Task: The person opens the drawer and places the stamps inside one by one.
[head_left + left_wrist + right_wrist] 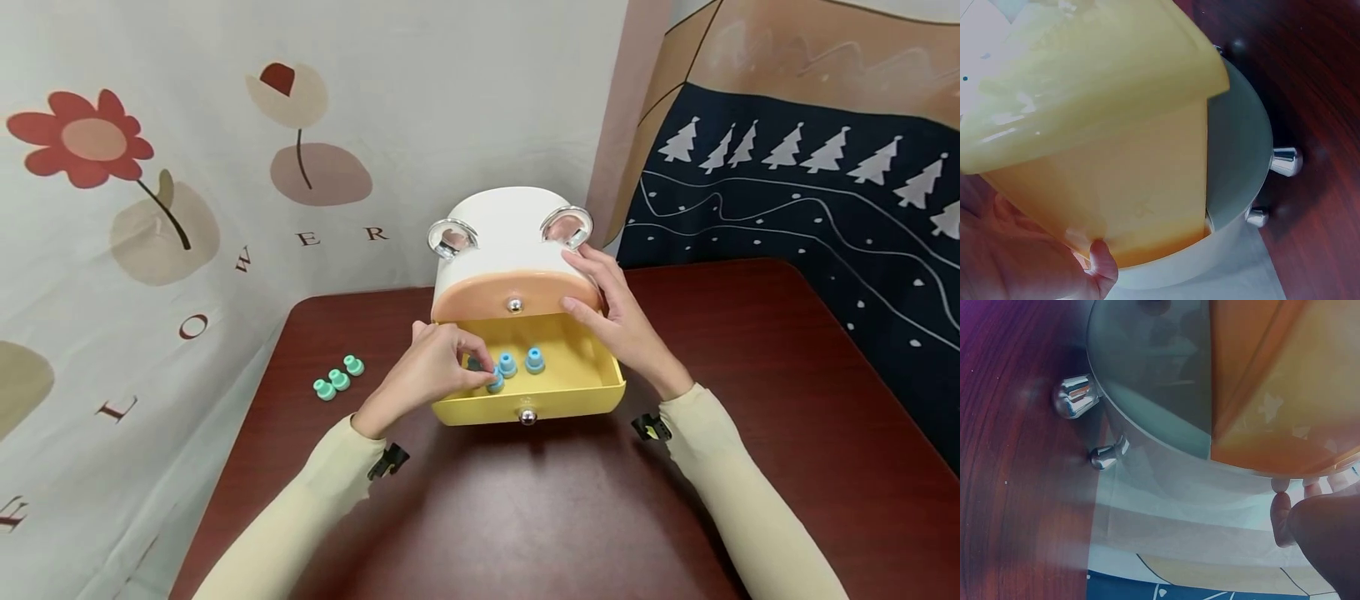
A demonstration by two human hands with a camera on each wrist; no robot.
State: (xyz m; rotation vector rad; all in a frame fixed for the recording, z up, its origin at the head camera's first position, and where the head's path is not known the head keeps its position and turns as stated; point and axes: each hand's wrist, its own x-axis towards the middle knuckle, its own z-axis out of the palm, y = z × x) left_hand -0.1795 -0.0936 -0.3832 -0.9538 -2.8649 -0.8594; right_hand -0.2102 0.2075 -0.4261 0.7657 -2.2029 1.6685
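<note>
A small cabinet with a white top and silver ring-shaped ears stands on the table, its yellow lower drawer pulled out. Inside lie small blue bell-shaped pieces with hollow tops, among them a middle one and a right-hand one. My left hand reaches over the drawer's left side, thumb and forefinger pinching another blue piece. A darker piece beside it is partly hidden by the fingers. My right hand rests on the cabinet's right side, thumb against the orange upper drawer front.
Three green pieces of the same shape, one of them in the middle, stand in a slanting row left of the cabinet. Silver knobs, such as the lower one, stick out from the drawer fronts. A flower-printed cloth hangs behind the brown table.
</note>
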